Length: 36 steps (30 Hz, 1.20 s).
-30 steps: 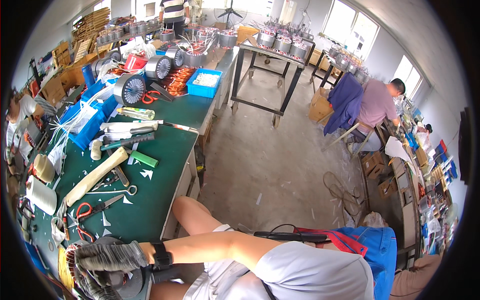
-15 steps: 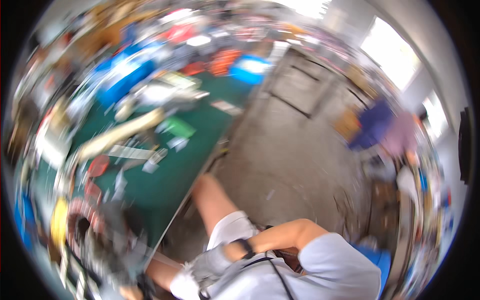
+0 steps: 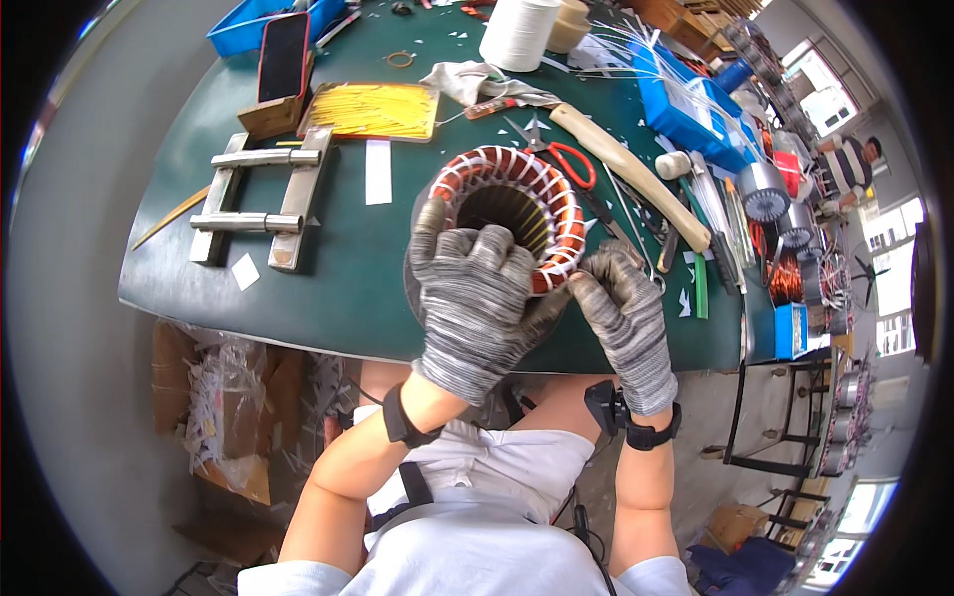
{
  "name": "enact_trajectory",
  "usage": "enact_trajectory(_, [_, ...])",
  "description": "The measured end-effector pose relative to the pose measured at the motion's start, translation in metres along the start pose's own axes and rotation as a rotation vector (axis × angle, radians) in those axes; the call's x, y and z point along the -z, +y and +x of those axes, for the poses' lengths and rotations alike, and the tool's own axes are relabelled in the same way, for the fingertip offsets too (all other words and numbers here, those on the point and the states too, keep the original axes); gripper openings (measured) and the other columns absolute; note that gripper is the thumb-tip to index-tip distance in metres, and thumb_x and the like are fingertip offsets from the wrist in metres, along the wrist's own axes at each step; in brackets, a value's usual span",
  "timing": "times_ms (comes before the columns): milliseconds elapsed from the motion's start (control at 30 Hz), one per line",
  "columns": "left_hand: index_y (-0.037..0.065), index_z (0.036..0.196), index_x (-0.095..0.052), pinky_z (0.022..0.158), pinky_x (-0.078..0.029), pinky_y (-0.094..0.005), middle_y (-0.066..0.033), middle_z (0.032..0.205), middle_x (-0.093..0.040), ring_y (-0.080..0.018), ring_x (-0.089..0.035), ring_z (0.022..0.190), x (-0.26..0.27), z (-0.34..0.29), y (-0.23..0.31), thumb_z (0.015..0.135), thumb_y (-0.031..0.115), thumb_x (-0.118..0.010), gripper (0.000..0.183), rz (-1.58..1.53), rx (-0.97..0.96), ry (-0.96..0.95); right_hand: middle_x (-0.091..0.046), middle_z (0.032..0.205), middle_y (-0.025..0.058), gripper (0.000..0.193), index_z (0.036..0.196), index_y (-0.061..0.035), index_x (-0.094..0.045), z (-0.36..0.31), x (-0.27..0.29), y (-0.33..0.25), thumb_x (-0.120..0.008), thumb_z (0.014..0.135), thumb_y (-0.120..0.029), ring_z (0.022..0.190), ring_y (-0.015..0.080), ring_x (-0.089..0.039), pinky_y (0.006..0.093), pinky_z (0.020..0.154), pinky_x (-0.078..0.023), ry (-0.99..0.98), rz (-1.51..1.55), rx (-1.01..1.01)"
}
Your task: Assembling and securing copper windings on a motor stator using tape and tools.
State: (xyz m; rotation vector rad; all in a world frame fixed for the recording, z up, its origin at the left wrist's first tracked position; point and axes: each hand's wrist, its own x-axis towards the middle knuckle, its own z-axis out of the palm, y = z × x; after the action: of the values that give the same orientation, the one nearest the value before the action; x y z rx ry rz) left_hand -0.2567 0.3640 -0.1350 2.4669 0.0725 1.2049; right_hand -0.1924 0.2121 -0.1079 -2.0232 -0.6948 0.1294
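- No words, numbers, brand marks or signs can be read anywhere in this workshop view.
- Copper-wound ring [image 3: 569, 221] on the green table [image 3: 348, 313]: no legible label or number.
- Propped phone [image 3: 284, 58]: dark screen, no readable characters.
- White paper strip [image 3: 379, 171]: no print can be made out.
- White thread cone [image 3: 520, 33] and large blue tray [image 3: 686, 117]: no lettering legible.

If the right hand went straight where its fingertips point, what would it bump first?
The right hand would probably meet the copper-coloured ring with white lacing first. They may be touching now; depth is hard to judge.
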Motion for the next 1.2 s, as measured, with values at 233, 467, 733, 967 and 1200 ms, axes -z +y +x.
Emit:
enact_trajectory(233, [0.005,0.076,-0.063,0.085,-0.037,-0.0512,-0.0093,0.080,-0.053,-0.0261,-0.049,0.074,-0.001,-0.001,0.005,0.066,0.038,-0.067,0.034,-0.006,0.039,-0.043,-0.052,0.076,-0.0031,0.011,0.083,-0.0038,-0.060,0.002,0.007,-0.007,-0.059,0.085,-0.015,0.067,0.0044,-0.045,0.0190,0.061,-0.039,-0.048,0.296,-0.195])
enact_trajectory(467, [0.005,0.075,-0.063,0.096,-0.032,-0.0573,-0.0098,0.080,-0.053,-0.0259,-0.051,0.075,-0.001,0.003,-0.007,0.066,0.037,-0.066,0.033,-0.097,-0.021,-0.086,-0.047,0.065,-0.0012,0.016,0.094,-0.0088,-0.054,0.011,0.037,-0.029,-0.055,0.087,-0.024,0.042,0.0001,-0.029,0.0143,0.036,-0.021,-0.490,0.948,-0.686])
enact_trajectory(733, [0.014,0.065,-0.060,0.101,-0.029,-0.0545,-0.0019,0.072,-0.051,-0.0210,-0.054,0.071,0.001,0.012,-0.023,0.054,0.043,-0.072,0.033,-0.137,-0.111,-0.114,-0.028,0.062,-0.0113,0.035,0.124,-0.0011,-0.049,0.110,0.030,-0.065,-0.045,0.094,-0.019,0.045,-0.0036,-0.026,0.0121,0.035,-0.020,-0.659,0.587,-0.671])
enact_trajectory(967, [0.012,0.086,-0.067,0.104,-0.023,-0.0561,-0.0093,0.085,-0.062,-0.0302,-0.057,0.089,0.004,0.023,-0.038,0.064,0.040,-0.067,0.036,-0.310,-0.180,-0.211,-0.038,0.061,-0.0047,0.031,0.116,0.0011,-0.051,0.107,0.030,-0.055,-0.038,0.096,-0.020,0.040,0.0008,-0.031,0.0152,0.031,-0.025,-0.822,0.325,-0.424])
enact_trajectory(1200, [0.018,0.102,-0.065,0.108,-0.010,-0.0544,-0.0033,0.091,-0.064,-0.0249,-0.057,0.097,0.031,0.044,-0.026,0.074,0.043,-0.059,0.039,-0.042,-0.208,-0.571,-0.061,0.102,0.0075,0.031,0.116,-0.0002,-0.052,0.100,0.017,-0.062,-0.043,0.095,-0.022,0.054,0.0027,-0.045,0.0139,0.042,-0.039,-0.649,-0.007,-0.240])
